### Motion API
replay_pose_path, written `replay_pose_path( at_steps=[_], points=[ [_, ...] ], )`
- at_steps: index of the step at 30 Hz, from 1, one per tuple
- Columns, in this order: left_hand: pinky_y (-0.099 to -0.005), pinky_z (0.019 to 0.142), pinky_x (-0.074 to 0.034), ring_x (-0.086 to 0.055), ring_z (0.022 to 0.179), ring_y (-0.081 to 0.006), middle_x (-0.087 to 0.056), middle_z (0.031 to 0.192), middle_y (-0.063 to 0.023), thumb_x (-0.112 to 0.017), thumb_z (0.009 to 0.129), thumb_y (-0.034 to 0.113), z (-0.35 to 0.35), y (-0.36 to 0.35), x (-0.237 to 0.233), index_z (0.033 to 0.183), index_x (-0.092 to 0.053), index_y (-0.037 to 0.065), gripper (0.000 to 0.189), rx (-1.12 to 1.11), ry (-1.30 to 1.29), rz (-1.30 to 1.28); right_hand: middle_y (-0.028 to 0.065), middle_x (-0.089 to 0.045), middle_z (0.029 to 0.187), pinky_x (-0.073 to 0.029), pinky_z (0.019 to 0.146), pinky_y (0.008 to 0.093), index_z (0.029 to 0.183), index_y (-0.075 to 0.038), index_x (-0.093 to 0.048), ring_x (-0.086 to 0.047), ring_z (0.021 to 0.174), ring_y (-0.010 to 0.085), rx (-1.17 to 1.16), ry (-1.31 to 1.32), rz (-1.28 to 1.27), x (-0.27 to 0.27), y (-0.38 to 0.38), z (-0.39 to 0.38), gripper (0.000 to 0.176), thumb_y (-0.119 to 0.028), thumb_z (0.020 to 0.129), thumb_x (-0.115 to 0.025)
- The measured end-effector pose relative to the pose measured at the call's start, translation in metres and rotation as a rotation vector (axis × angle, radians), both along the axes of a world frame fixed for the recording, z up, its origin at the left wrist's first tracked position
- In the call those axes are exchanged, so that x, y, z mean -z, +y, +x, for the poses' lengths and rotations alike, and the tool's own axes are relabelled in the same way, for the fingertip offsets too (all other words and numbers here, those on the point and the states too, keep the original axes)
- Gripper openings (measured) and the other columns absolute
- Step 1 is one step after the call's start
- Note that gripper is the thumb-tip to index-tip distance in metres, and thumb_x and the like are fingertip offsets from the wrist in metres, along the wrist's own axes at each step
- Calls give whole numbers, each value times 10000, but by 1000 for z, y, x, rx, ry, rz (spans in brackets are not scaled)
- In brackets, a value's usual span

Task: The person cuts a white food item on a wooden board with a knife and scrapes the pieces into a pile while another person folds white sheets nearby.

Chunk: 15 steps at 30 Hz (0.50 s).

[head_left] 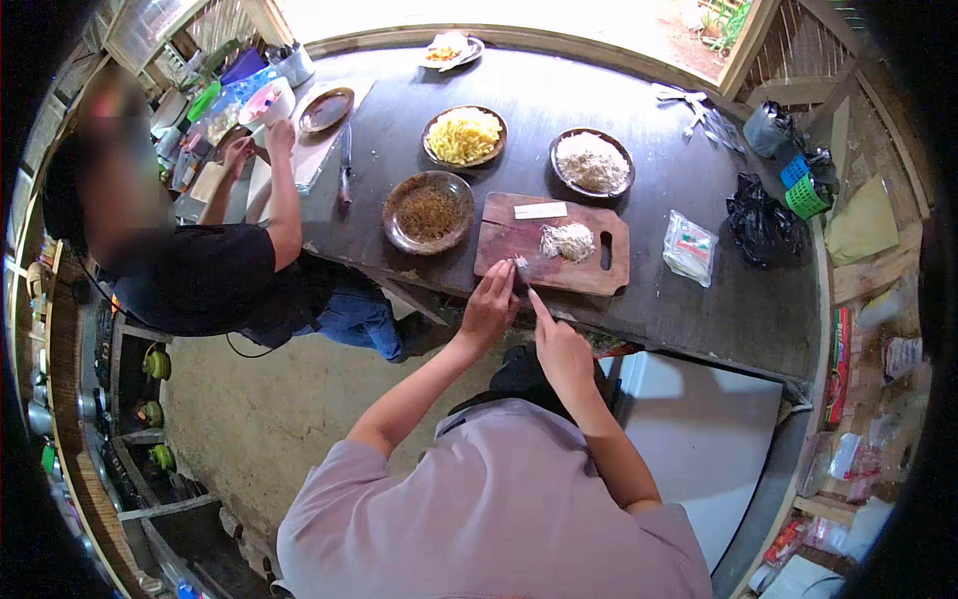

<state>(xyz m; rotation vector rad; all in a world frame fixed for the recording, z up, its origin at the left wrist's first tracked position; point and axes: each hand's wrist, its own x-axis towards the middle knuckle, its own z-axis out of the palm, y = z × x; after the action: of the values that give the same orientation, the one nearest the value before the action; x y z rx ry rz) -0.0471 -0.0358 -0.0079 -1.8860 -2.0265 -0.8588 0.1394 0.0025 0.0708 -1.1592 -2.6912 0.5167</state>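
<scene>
The left hand [490, 299], fingers bunched, steadied white strips [521, 262] near the front edge of the wooden chopping board [497, 222]; the right hand [561, 347] gripped a knife [523, 286], forefinger extended; even slicing probably needed tucked fingertips

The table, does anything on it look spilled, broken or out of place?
Nothing looks plainly spilled or broken. At most, the crumpled black bag on the right of the table looks untidy, lying loose on the same surface as the board. The shreds sit heaped on the board.
</scene>
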Motion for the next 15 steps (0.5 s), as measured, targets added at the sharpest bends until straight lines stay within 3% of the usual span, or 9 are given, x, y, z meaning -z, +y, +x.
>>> replay_pose_path(
  at_steps=[3, 4, 8, 12, 15],
  points=[
    [-446, 1166, -456, -535, 1356, -375, -559, 1408, -234, -611, 893, 95, 1, 1, 3, 1351, -566, -143, 518, -13, -9, 19, 176, -696, 728, -613, 581, 517, 1618, -337, -385, -724, 626, 380, 0, -23, 72, 13, 6, -16, 611, -251, 1040, -566],
    [-442, 1167, -454, -534, 1358, -373, -559, 1410, -233, -610, 880, 86, 0, 2, 2, 1336, -578, -143, 512, -13, 1, 12, 215, -688, 731, -589, 610, 568, 1624, -362, -368, -709, 642, 413, 11, -8, 52, 14, 4, -12, 623, -241, 1042, -555],
    [-407, 1196, -416, -499, 1396, -348, -562, 1413, -239, -645, 855, 103, -1, 0, -3, 1351, -562, -151, 563, -10, -30, -5, 220, -692, 739, -583, 606, 566, 1635, -334, -357, -714, 655, 417, -14, -75, -12, 11, -12, 21, 630, -231, 1045, -555],
    [-401, 1197, -409, -504, 1390, -345, -569, 1412, -232, -657, 865, 133, 0, 0, 0, 1343, -570, -149, 561, -30, 32, -2, 243, -710, 795, -579, 626, 570, 1626, -293, -375, -711, 702, 444, -36, 5, 31, 9, 4, -7, 582, -220, 1068, -521],
    [-391, 1201, -402, -505, 1387, -338, -570, 1418, -226, -649, 878, 159, 2, -3, 9, 1331, -586, -146, 550, -71, 84, -1, 219, -693, 751, -600, 617, 562, 1633, -322, -356, -724, 671, 423, -37, -37, 12, 6, 12, -25, 608, -268, 1057, -542]
  ],
)
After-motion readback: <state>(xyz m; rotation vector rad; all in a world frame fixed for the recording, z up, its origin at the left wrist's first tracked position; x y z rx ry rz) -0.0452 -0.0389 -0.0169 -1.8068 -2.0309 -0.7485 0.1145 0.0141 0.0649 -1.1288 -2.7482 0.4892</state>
